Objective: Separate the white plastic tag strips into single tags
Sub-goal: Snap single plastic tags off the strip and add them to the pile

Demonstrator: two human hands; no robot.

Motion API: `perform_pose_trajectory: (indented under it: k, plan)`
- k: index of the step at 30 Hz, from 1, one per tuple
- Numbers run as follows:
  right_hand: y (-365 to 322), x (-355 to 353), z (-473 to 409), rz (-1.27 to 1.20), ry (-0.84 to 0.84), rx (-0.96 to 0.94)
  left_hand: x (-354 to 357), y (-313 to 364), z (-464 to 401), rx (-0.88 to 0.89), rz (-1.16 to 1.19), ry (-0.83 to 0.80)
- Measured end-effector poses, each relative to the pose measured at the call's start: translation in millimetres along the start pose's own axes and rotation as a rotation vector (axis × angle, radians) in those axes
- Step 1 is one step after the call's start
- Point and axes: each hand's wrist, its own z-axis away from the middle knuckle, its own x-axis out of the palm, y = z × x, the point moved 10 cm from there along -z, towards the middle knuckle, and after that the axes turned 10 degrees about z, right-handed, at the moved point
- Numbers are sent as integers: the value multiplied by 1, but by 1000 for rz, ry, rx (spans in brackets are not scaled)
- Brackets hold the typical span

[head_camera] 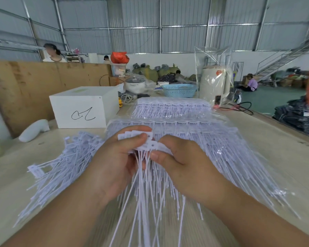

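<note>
A: What do the two hands hold?

B: Both are on one white tag strip (146, 141), above the middle of the worktop (275, 157). The left hand (114, 161) has its fingers curled around the flat heads at the left end, with the thumb pressed on top. The right hand (182, 157) pinches the heads at the right end between thumb and fingers. The thin tails of the strip hang down between the wrists, toward the camera.

A: Are the heads already separated?

B: I cannot tell exactly; the heads between the two thumbs are bent at an angle, but the fingers cover the joint.

A: Where are the other tags?

B: A loose pile of tags (61, 166) lies on the worktop to the left of the left hand, spread like a fan. Directly behind the hands is a stack of strips (212, 139) in clear plastic wrap, and a second wrapped stack (171, 106) lies farther back.

A: And around them?

B: A white box (84, 107) with a black pen mark stands at the back left, a blue basket (179, 90) behind the stacks, and a cream kettle (214, 82) in a clear bag just beside it on the right.
</note>
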Motion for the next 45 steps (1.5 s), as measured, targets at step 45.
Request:
perform_pose_trajectory:
  k: [45]
  plan:
    - [-13, -14, 5, 99, 89, 22, 10, -2, 10, 39, 105, 59]
